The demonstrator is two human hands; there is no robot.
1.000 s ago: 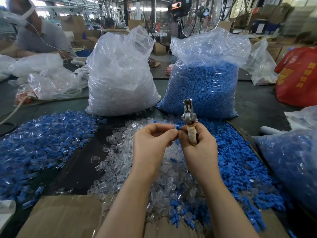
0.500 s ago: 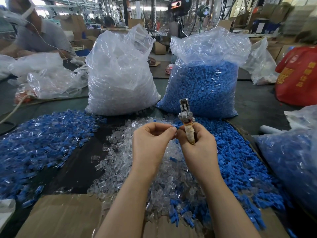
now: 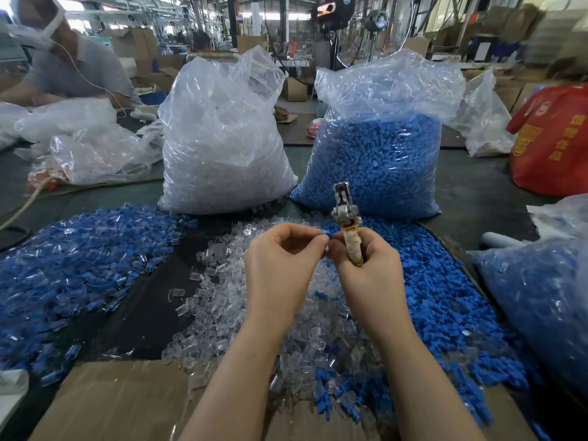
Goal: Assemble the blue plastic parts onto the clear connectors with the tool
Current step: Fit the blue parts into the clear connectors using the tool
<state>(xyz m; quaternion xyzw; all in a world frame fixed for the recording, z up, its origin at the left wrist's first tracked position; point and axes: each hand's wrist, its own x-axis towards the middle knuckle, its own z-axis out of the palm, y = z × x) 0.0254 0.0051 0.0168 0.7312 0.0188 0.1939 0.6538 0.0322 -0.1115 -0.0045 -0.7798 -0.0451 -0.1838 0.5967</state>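
- While both hands meet just above the loose clear connectors [image 3: 241, 300], the step in hand looks like fitting one blue part to a connector before the tool presses it home.
- The left hand [image 3: 280, 268] is curled, its fingertips pinching a small blue part [image 3: 327, 234] right beside the tool; whether a clear connector sits under those fingers I cannot tell.
- The right hand [image 3: 370, 272] is wrapped round the taped handle of the tool [image 3: 346, 224], which stands upright with its metal head above the fingers; its thumb reaches across to the same blue part.
- Beyond the tool stand the bag of blue parts [image 3: 378, 160] and the bag of clear connectors [image 3: 222, 148]; left of the tool lies a heap of joined pieces [image 3: 73, 259], right of it the loose blue parts [image 3: 445, 297].
- Judging from this, the next move calls for seating the pinched piece squarely in the tool's head, then squeezing, with fingertips kept clear of the metal.
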